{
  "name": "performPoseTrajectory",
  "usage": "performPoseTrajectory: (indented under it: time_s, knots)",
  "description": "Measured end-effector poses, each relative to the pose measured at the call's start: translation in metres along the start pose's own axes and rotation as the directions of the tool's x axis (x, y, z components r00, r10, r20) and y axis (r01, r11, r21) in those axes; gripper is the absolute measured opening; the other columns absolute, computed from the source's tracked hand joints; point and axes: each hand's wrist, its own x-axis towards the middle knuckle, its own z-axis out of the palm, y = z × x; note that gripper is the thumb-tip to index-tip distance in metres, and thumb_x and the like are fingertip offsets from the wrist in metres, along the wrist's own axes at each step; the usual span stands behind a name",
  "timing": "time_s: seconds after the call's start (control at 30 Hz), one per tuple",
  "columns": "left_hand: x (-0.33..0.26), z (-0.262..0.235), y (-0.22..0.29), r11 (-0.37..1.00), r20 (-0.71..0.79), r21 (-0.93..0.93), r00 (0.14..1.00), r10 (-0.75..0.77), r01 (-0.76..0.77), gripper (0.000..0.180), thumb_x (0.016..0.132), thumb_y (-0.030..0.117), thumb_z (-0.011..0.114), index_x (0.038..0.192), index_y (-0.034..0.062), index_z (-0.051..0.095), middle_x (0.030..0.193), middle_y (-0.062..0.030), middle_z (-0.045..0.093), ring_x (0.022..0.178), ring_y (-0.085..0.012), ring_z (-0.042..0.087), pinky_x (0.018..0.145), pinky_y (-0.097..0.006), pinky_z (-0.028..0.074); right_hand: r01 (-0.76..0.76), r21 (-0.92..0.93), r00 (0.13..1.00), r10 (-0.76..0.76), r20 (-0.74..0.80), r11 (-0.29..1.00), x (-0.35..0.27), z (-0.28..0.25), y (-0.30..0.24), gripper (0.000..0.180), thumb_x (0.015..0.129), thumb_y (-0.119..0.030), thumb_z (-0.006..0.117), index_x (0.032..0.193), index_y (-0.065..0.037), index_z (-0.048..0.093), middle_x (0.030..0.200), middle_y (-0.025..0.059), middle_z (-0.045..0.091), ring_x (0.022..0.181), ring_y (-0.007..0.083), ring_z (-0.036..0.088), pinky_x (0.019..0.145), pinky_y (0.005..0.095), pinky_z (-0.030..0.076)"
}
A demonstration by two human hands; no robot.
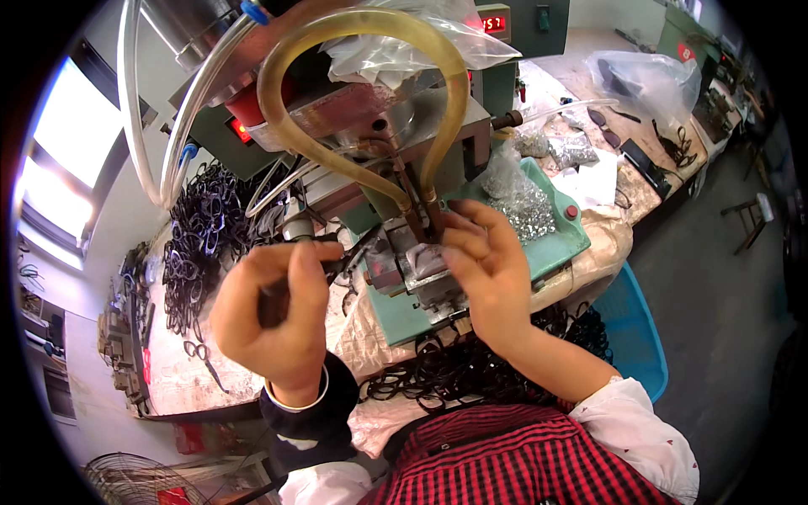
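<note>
Black frame piece (362, 244) seen at centre of frame, just left of the metal fixture (433, 290); whether the two are touching can't be told. Piece appears pinched between thumb and forefinger of the left hand (273, 316), other fingers curled. Right hand (497, 273) is held at the fixture's right side, fingers bent; whether anything is gripped can't be told. Looped yellowish tube (271, 97) is routed down to the fixture from upper centre. Green base (391, 316) is set below. Small shiny metal parts (522, 210) are bagged at right of centre. Black frames are piled at left (198, 244) and lower centre. Blue bin (648, 337) is placed lower right.
</note>
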Motion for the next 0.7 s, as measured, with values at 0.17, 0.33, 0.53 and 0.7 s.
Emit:
performPoseTrajectory:
  time_s: [0.17,0.33,0.53,0.7]
  knots:
    - [-0.039,0.008,0.021,0.707,0.408,-0.122,0.614,0.676,-0.697,0.029,0.077,0.021,0.082,0.069,0.0117,0.056,0.088,-0.0081,0.071,0.070,-0.0178,0.063,0.061,-0.029,0.054,0.231,-0.626,0.953,-0.044,0.300,0.745,0.009,-0.037,-0.030,0.053,0.081,0.008,0.048,0.132,-0.001,0.057,0.126,0.0208,0.064,0.117,0.0360,0.061,0.103,0.0408,0.046]
    - [-0.064,0.040,0.023,0.705,0.479,-0.115,0.582,0.656,-0.700,0.031,0.079,0.021,0.079,0.066,0.0086,0.054,0.087,-0.0094,0.069,0.074,-0.0200,0.061,0.063,-0.029,0.055,0.174,-0.912,0.984,-0.097,0.148,0.373,-0.006,-0.143,0.010,0.037,0.082,0.008,0.047,0.108,-0.003,0.070,0.102,0.0199,0.071,0.097,0.0366,0.068,0.085,0.0422,0.053]
    - [-0.069,0.042,0.022,0.735,0.453,-0.063,0.637,0.624,-0.675,0.034,0.077,0.023,0.082,0.066,0.0087,0.053,0.090,-0.0079,0.071,0.071,-0.0189,0.061,0.058,-0.028,0.052,0.180,-0.849,0.930,-0.366,-0.018,0.497,0.028,-0.146,-0.014,0.029,0.086,0.004,0.052,0.106,-0.004,0.071,0.102,0.0170,0.070,0.095,0.0322,0.068,0.086,0.0393,0.052]
    - [-0.071,0.049,0.017,0.735,0.409,-0.086,0.649,0.641,-0.672,0.038,0.071,0.022,0.087,0.068,0.0071,0.053,0.093,-0.0084,0.073,0.064,-0.0178,0.059,0.051,-0.027,0.048,0.158,-0.937,0.973,-0.209,0.095,0.310,0.015,-0.162,0.004,0.019,0.080,-0.003,0.065,0.098,-0.006,0.072,0.096,0.0130,0.068,0.090,0.0330,0.063,0.081,0.0431,0.050]
